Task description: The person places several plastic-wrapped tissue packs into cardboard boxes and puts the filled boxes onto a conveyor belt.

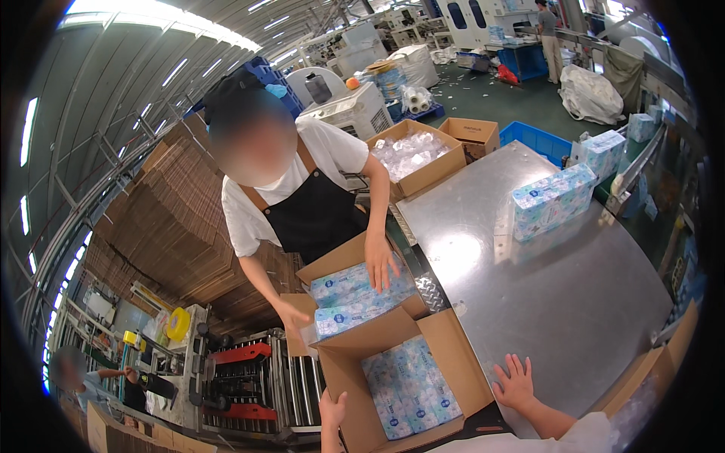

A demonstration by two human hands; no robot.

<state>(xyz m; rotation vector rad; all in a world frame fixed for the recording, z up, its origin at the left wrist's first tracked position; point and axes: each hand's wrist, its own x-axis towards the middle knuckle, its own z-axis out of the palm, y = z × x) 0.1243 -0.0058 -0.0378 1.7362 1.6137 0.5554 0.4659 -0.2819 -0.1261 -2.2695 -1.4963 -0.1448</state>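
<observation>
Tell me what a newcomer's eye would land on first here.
Two open cardboard boxes packed with blue-and-white tissue packs sit in the lower middle: the near box between the wearer's left hand and right hand, the far box under a co-worker's hands. To the right spreads a shiny metal table with a tissue bundle near its far edge.
</observation>
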